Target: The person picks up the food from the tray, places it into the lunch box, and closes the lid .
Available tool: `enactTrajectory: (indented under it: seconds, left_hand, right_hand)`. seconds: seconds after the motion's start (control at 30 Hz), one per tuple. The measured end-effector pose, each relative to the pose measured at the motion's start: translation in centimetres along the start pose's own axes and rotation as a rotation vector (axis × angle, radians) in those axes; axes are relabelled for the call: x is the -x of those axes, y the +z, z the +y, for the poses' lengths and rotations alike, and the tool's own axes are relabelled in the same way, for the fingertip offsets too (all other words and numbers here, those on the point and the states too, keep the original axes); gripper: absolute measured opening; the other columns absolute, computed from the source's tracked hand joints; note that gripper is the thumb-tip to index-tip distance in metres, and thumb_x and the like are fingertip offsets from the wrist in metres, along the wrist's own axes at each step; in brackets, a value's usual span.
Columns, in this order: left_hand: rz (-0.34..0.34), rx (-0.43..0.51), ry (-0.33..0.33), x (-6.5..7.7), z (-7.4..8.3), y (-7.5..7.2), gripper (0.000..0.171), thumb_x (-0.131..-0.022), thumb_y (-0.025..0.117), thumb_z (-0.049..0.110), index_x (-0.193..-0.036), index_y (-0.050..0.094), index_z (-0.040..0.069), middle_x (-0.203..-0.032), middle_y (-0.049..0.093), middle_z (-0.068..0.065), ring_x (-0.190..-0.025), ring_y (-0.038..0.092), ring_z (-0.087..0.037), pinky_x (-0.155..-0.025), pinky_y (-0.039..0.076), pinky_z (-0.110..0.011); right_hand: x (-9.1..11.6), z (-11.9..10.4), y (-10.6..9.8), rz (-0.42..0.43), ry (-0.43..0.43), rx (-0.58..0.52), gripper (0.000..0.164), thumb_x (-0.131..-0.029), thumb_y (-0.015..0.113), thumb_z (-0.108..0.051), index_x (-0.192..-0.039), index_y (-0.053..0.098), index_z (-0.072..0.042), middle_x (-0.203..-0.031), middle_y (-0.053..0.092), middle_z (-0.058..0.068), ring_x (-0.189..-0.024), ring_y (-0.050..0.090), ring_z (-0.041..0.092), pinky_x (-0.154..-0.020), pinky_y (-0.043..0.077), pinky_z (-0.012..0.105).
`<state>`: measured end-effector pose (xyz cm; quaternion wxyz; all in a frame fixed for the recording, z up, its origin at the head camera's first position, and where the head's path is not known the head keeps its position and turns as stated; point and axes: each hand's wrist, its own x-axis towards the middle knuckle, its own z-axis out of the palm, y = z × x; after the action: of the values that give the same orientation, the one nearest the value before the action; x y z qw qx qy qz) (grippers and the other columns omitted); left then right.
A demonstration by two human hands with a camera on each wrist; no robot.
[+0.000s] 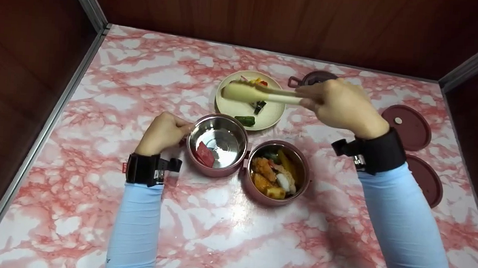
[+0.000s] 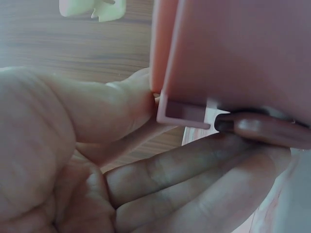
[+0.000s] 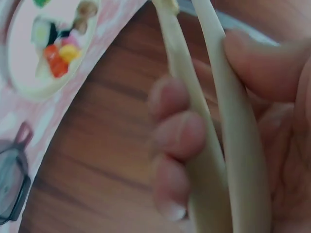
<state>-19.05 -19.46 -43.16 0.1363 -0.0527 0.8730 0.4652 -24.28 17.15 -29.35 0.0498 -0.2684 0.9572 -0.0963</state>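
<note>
My left hand (image 1: 163, 132) grips the left side of a pink steel-lined lunch container (image 1: 216, 172), thumb at the rim and fingers by the handle in the left wrist view. A red meat-like slice (image 1: 205, 154) lies inside it. My right hand (image 1: 344, 105) holds cream tongs (image 3: 243, 145), their arms close together. The blurred tongs head hovers above a cream plate (image 1: 274, 116); I cannot tell whether anything is between its tips. On the plate lie a green piece (image 1: 245, 120) and small colourful food pieces. A second container (image 1: 266, 197), filled with food, stands right of the first.
A small dark pot (image 1: 321, 76) with a handle stands at the back, partly behind my right hand. Two maroon lids (image 1: 411, 131) lie on the right side of the marbled table (image 1: 90, 216). Brown wooden walls (image 1: 272, 18) enclose the table's back and sides.
</note>
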Motion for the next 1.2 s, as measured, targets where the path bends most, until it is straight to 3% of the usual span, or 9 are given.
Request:
enactTrajectory:
  seconds: [0.13, 0.27, 0.47, 0.6, 0.7, 0.93, 1.07, 1.2]
  left_hand:
    - [0.004, 0.004, -0.005, 0.0, 0.0, 0.1, 0.023, -0.097, 0.066, 0.027, -0.105, 0.077, 0.008, -0.081, 0.073, -0.007, -0.071, 0.065, -0.024, -0.072, 0.051, -0.036]
    - [0.012, -0.002, 0.006, 0.0, 0.0, 0.1, 0.024, -0.096, 0.066, 0.028, -0.106, 0.077, 0.008, -0.081, 0.074, -0.007, -0.071, 0.066, -0.023, -0.071, 0.051, -0.035]
    - [0.011, 0.003, -0.002, 0.0, 0.0, 0.1, 0.024, -0.096, 0.067, 0.028, -0.106, 0.077, 0.009, -0.083, 0.074, -0.007, -0.072, 0.066, -0.023, -0.074, 0.051, -0.036]
    - [0.01, -0.019, 0.005, -0.1, 0.0, 0.1, 0.024, -0.097, 0.066, 0.027, -0.108, 0.076, 0.009, -0.089, 0.075, -0.008, -0.076, 0.066, -0.023, -0.078, 0.05, -0.037]
    - [0.012, -0.036, 0.011, -0.2, 0.0, 0.2, 0.025, -0.097, 0.065, 0.028, -0.109, 0.076, 0.008, -0.092, 0.075, -0.009, -0.078, 0.067, -0.023, -0.079, 0.05, -0.037]
    - [0.013, -0.039, 0.0, -0.2, -0.1, 0.0, 0.025, -0.097, 0.065, 0.027, -0.109, 0.076, 0.008, -0.091, 0.075, -0.009, -0.076, 0.067, -0.022, -0.077, 0.05, -0.035]
    - [0.01, -0.03, -0.002, -0.3, 0.0, 0.1, 0.024, -0.097, 0.065, 0.026, -0.109, 0.076, 0.008, -0.09, 0.075, -0.009, -0.076, 0.067, -0.023, -0.075, 0.051, -0.035]
    - [0.005, -0.021, -0.005, -0.1, -0.1, 0.2, 0.024, -0.097, 0.065, 0.026, -0.108, 0.076, 0.008, -0.088, 0.074, -0.009, -0.076, 0.068, -0.025, -0.074, 0.052, -0.036]
  right_hand:
    - [0.3, 1.7, 1.2, 0.104, 0.11, -0.046, 0.029, -0.098, 0.061, -0.033, -0.125, 0.07, -0.026, -0.098, 0.071, 0.008, -0.08, 0.06, 0.03, -0.066, 0.044, 0.052]
    - [0.2, 3.2, 3.0, 0.152, 0.251, -0.098, 0.031, -0.097, 0.062, -0.035, -0.124, 0.071, -0.023, -0.098, 0.071, 0.015, -0.085, 0.061, 0.036, -0.067, 0.043, 0.056]
    - [-0.2, 4.6, 5.2, 0.103, 0.42, -0.164, 0.034, -0.098, 0.058, -0.042, -0.125, 0.07, -0.024, -0.105, 0.069, 0.017, -0.095, 0.061, 0.04, -0.07, 0.044, 0.059]
    - [-0.4, 4.8, 6.4, 0.091, 0.48, -0.173, 0.036, -0.096, 0.059, -0.046, -0.102, 0.075, -0.014, -0.093, 0.066, 0.018, -0.088, 0.062, 0.04, -0.068, 0.045, 0.056]
    - [-0.4, 4.6, 7.1, 0.119, 0.494, -0.165, 0.039, -0.094, 0.062, -0.044, -0.085, 0.071, -0.008, -0.084, 0.064, 0.02, -0.082, 0.061, 0.042, -0.067, 0.045, 0.056]
    - [0.1, 3.7, 8.6, 0.2, 0.46, -0.089, 0.033, -0.094, 0.063, -0.038, -0.079, 0.066, -0.009, -0.082, 0.066, 0.023, -0.079, 0.062, 0.046, -0.064, 0.044, 0.059]
    - [1.0, 3.7, 9.6, 0.249, 0.426, -0.067, 0.024, -0.094, 0.065, -0.036, -0.088, 0.068, -0.012, -0.083, 0.067, 0.023, -0.075, 0.062, 0.045, -0.058, 0.044, 0.059]
    - [2.2, 3.9, 10.7, 0.312, 0.401, -0.069, 0.025, -0.093, 0.069, -0.033, -0.11, 0.073, -0.017, -0.087, 0.068, 0.027, -0.072, 0.063, 0.047, -0.055, 0.045, 0.059]
